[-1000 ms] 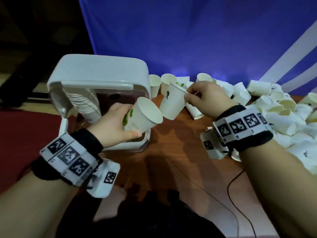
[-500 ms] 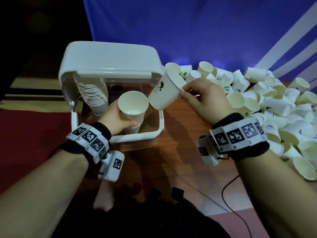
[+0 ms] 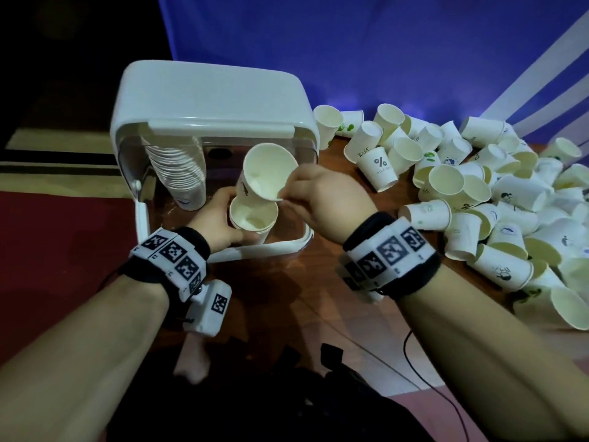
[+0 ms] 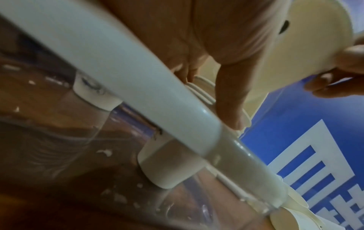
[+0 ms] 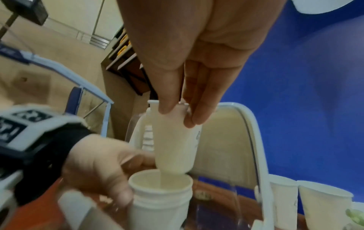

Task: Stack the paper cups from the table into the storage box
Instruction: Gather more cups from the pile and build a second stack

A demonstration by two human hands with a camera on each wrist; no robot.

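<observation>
Partly hidden behind the box rim point(image 4: 138, 87), the left hand point(image 3: 220, 218) grips a short stack point(image 3: 253, 218); right hand point(image 3: 322, 199) pinches a cup point(image 3: 267, 173)

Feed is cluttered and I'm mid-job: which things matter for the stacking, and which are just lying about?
In the job:
right hand, pinching a cup
left hand, holding a short stack
tall stack
storage box
loose cups

Lying about:
black cable
blue backdrop

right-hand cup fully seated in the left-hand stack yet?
No: in the right wrist view the cup pinched by the right hand has only its base entering the stack held by the left hand.
</observation>
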